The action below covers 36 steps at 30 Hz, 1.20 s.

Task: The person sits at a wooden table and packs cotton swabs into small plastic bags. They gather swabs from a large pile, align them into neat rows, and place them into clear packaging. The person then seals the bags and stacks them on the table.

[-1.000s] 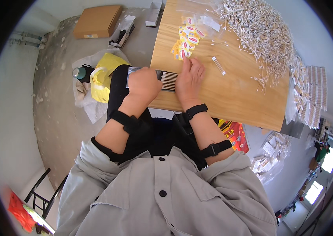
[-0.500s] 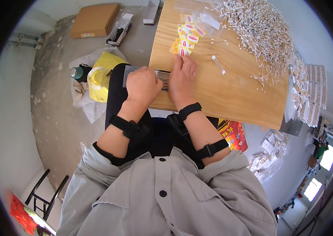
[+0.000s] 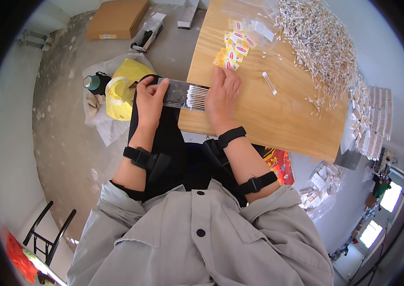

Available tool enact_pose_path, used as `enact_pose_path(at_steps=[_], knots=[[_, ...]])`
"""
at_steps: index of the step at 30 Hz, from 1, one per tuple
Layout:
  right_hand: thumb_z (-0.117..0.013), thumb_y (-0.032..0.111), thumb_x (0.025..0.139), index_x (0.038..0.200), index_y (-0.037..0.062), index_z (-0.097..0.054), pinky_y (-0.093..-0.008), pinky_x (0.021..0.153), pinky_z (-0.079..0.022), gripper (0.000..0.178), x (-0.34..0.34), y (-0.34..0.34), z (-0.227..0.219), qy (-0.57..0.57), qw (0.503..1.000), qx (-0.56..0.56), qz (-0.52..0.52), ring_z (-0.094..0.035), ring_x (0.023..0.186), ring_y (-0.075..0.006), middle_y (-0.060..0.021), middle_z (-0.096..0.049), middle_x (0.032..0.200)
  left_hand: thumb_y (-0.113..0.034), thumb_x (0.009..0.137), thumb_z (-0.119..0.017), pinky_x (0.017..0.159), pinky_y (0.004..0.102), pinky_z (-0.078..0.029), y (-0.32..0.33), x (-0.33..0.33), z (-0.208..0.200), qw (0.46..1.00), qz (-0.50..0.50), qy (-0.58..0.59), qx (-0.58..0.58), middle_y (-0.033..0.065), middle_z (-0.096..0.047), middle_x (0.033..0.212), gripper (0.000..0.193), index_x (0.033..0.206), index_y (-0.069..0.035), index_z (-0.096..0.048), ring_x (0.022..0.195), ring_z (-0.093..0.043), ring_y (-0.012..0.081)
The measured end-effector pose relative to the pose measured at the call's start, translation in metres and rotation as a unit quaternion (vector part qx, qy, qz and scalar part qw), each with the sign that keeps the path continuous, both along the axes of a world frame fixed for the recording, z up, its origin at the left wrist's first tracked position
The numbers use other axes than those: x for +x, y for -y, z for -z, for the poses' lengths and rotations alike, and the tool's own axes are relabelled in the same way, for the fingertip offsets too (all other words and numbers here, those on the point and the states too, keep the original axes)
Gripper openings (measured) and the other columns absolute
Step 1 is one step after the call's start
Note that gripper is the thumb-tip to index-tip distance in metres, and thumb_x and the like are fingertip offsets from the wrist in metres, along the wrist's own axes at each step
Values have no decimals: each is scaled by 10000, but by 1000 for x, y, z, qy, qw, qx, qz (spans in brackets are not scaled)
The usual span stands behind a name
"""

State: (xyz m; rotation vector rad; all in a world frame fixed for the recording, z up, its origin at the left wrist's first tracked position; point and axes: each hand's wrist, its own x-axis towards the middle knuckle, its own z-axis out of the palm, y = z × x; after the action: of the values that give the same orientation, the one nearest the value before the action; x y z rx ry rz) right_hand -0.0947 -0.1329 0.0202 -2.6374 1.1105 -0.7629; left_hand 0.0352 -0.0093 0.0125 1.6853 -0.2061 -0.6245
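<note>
As before, left hand (image 3: 148, 100), right hand (image 3: 222, 93) grip swab bag (image 3: 183, 94).

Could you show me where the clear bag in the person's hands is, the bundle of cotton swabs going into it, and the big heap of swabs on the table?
Clear bag (image 3: 175, 93), head view, on its see-through middle.
Bundle of cotton swabs (image 3: 196, 97), head view, on the white tips.
Heap of swabs (image 3: 318, 43), head view, on the pile's middle.

Swabs (image 3: 321, 43) are lying on the table (image 3: 278, 119) at two o'clock, labels (image 3: 234, 45) at twelve, box (image 3: 116, 19) at eleven
</note>
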Motion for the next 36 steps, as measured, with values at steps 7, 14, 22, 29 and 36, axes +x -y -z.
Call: enact_pose_path(at_steps=[7,14,22,29,36], knots=[[-502,47,890,1235,16,-520,-511,1112,-287,347,10,-7,0,3,1000,-8,-6,-430,1237,-343,-152,-486,1203,-156,877,-736,706,243,-504,15,-25,13,966,-24,-211,-148,27,-697,888,193,975,-9,-661,757,-643,95],[-509,20,867,1207,1,-518,-487,1071,-322,341,13,-7,0,20,999,-29,-4,-439,1215,-344,-164,-497,1178,-161,858,-756,694,246,-485,10,-28,9,945,-9,-275,-178,17,-692,894,236,1001,9,-677,767,-624,84],[-428,72,964,1260,-5,-475,-424,1097,-352,309,-7,-9,-8,375,869,309,87,-463,1213,-302,-169,-491,1236,-192,885,-728,638,235,-459,10,-30,4,936,-30,-296,-188,2,-686,871,199,963,-16,-678,733,-612,76],[-375,208,1050,1378,-51,-352,-380,1135,-326,418,0,-42,-8,416,800,426,68,-428,1305,-267,-209,-445,1363,-176,896,-718,624,217,-442,10,-35,10,950,-45,-240,-196,-8,-667,838,182,939,-2,-690,704,-570,58],[-373,146,1044,1381,-56,-333,-401,1149,-288,395,18,-60,-7,356,867,342,61,-395,1328,-290,-174,-364,1319,-177,916,-700,570,220,-431,9,-38,18,969,-29,-188,-156,-21,-647,818,162,922,-17,-674,666,-553,45]])
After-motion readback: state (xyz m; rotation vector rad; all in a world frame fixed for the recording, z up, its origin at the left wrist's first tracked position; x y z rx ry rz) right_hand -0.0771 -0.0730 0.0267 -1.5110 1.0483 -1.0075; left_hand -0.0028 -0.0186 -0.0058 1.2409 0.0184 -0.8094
